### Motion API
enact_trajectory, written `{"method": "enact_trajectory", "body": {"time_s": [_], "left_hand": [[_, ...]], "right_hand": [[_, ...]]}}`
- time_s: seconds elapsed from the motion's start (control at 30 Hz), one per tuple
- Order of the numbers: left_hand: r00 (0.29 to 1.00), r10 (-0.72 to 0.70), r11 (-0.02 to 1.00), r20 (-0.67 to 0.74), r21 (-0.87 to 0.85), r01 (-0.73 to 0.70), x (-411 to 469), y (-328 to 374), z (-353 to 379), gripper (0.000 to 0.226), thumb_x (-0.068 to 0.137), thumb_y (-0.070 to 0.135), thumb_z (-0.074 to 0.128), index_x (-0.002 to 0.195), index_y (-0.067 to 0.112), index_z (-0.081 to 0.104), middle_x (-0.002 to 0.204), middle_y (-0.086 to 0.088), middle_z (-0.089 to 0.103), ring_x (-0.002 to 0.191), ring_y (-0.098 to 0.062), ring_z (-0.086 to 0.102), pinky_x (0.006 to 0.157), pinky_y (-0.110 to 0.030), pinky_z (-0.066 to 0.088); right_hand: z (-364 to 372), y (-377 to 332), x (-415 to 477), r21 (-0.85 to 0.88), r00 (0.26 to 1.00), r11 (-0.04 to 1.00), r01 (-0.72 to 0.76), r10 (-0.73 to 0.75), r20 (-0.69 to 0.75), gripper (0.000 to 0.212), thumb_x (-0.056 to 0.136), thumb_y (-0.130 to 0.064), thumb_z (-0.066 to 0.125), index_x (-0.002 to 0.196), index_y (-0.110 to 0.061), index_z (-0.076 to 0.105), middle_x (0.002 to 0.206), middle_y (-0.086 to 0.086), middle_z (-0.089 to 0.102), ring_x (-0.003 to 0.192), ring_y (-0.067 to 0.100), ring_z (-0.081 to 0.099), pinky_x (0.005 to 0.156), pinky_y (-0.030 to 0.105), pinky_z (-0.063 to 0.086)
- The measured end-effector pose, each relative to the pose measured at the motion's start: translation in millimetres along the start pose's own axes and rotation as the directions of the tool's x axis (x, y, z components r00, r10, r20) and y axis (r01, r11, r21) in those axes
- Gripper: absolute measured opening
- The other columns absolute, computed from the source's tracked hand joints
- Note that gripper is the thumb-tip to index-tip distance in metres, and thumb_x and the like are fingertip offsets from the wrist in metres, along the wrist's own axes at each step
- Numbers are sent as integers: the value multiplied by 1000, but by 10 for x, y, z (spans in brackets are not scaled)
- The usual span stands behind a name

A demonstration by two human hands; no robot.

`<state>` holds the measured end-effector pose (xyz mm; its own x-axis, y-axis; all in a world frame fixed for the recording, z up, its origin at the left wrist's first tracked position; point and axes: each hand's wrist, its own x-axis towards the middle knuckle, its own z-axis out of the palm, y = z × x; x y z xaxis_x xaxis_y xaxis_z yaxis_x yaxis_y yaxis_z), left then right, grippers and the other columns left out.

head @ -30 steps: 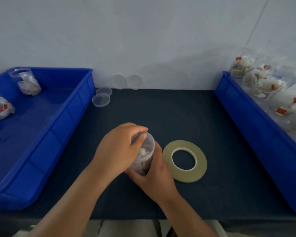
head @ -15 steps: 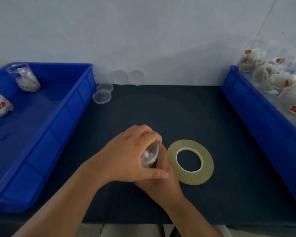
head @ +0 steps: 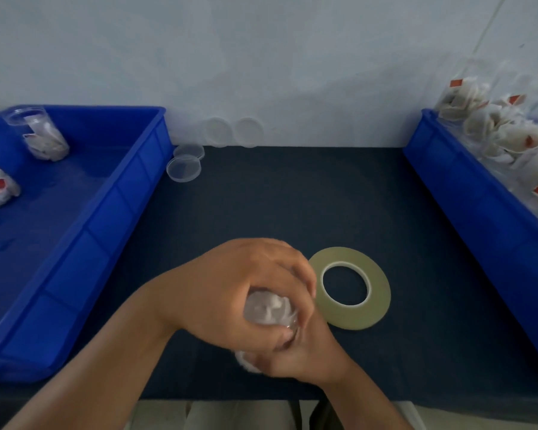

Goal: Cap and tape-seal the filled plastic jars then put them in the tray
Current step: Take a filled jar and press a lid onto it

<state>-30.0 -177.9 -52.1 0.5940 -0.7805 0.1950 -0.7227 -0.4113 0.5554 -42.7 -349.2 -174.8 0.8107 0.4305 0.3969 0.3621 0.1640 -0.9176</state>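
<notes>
**Now capping: jar between both hands, tape roll just to the right**

Your left hand [head: 239, 293] is curled over the top of the filled jar [head: 269, 308], fingers wrapped round its lid end; your right hand [head: 302, 352] grips it from below. The jar sits low on the bench [head: 292, 197], tilted toward you. The tape roll [head: 350, 288] lies flat just right of it, nearer your right hand. The lid's seating is hidden by fingers. The blue tray [head: 131, 193] waits well left.
</notes>
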Motion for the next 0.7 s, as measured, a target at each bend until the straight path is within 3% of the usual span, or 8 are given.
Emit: {"method": "enact_trajectory", "body": {"time_s": [0.07, 0.13, 0.27, 0.37, 0.47, 0.53, 0.6, 0.7], "left_hand": [[999, -14, 993, 49, -113, 20, -23, 8, -53, 23, 83, 29, 87, 105, 29, 82, 129, 14, 67, 125, -21, 63, 101, -30, 49], [995, -100, 989, -1, -105, 99, -90, -10, -95, 38, 85, 44, 87, 122, 37, 79, 148, 19, 56, 144, -19, 49, 113, -37, 44], [909, -390, 920, -147, -9, 393, -296, 33, -34, 84, 83, 75, 71, 157, 56, 38, 162, 43, 22, 152, 17, 18, 122, -32, 33], [794, -540, 818, -279, 48, 574, -192, 295, 336, 99, 66, 100, 57, 151, 59, 28, 148, 48, 25, 136, 23, 24, 98, -13, 36], [793, -373, 839, -482, 189, 510, -106, 387, 490, 64, 71, 85, 67, 123, 51, 54, 122, 33, 52, 112, 9, 51, 83, -12, 42], [891, -272, 938, -364, 108, 331, -161, 277, 377, 40, 79, 58, 81, 113, 42, 67, 117, 26, 62, 111, 0, 62, 88, -21, 51], [969, -179, 983, -171, -68, 170, -281, 134, 222, 38, 80, 42, 89, 114, 35, 74, 123, 18, 67, 121, -13, 65, 97, -35, 54], [978, -191, 980, -86, -70, 185, -413, -10, 111, 56, 81, 61, 85, 132, 52, 66, 154, 20, 47, 152, -17, 38, 112, -38, 43]], "right_hand": [[4, -25, -7, 51, 999, 998, -21, 19, 48, 74, 71, 9, 82, 138, -4, 55, 131, 9, 63, 126, 30, 65, 104, 40, 55], [25, -11, -22, 83, 999, 995, -53, 53, 0, 74, 74, 13, 84, 138, 6, 47, 124, 14, 64, 121, 27, 67, 100, 39, 57], [89, 34, -6, -122, 956, 986, -116, 78, -281, 83, 74, -17, 95, 144, -14, 51, 128, 5, 68, 118, 31, 69, 93, 48, 60], [161, 40, -2, -295, 958, 944, -150, 65, -280, 70, 76, -35, 94, 133, -28, 56, 116, -3, 69, 101, 25, 73, 76, 50, 62], [81, 18, -35, -200, 977, 976, -82, 39, -212, 76, 76, -20, 97, 139, -22, 55, 125, 2, 68, 111, 29, 72, 83, 49, 63], [-2, -9, -87, -64, 997, 997, -52, 48, -62, 83, 69, 1, 91, 142, -12, 54, 132, 8, 65, 123, 35, 67, 96, 55, 58], [-10, -40, -99, -27, 995, 995, -92, 94, 47, 80, 69, -2, 88, 141, -9, 54, 133, 12, 64, 127, 37, 64, 102, 63, 53], [62, -29, -79, 12, 995, 995, -97, 96, 21, 79, 73, -6, 88, 141, -1, 50, 130, 14, 64, 120, 39, 66, 98, 62, 54]]}}
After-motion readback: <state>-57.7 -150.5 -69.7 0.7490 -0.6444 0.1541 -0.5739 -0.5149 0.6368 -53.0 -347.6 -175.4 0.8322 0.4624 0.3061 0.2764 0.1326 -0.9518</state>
